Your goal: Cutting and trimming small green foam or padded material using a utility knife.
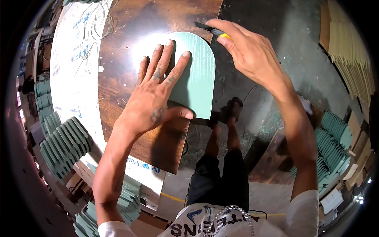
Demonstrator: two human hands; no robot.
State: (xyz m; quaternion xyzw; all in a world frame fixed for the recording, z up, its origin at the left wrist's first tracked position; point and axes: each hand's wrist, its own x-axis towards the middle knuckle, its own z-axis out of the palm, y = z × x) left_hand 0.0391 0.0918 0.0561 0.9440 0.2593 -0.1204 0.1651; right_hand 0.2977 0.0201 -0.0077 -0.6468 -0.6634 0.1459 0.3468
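A pale green panel point(199, 75) with a rounded top and a straight lower edge lies on the brown wooden board point(118, 79), its right side reaching past the board's edge. My left hand point(156, 89) rests flat on it, fingers spread and thumb near its bottom edge. Off the panel's upper right, my right hand point(252, 53) grips a utility knife point(224, 35) with a yellow part showing. The knife's dark blade end points left, above the panel's curved corner and apart from it. Most of the knife's handle is hidden inside my fingers.
Stacks of green panels point(65, 146) stand at the left, with more green pieces point(333, 146) at the right. Yellowish stacked sheets point(351, 51) rise at the far right. A white printed sheet point(75, 59) lies under the board, with thin coiled wire point(98, 23) on top. Scraps litter the grey floor point(252, 130).
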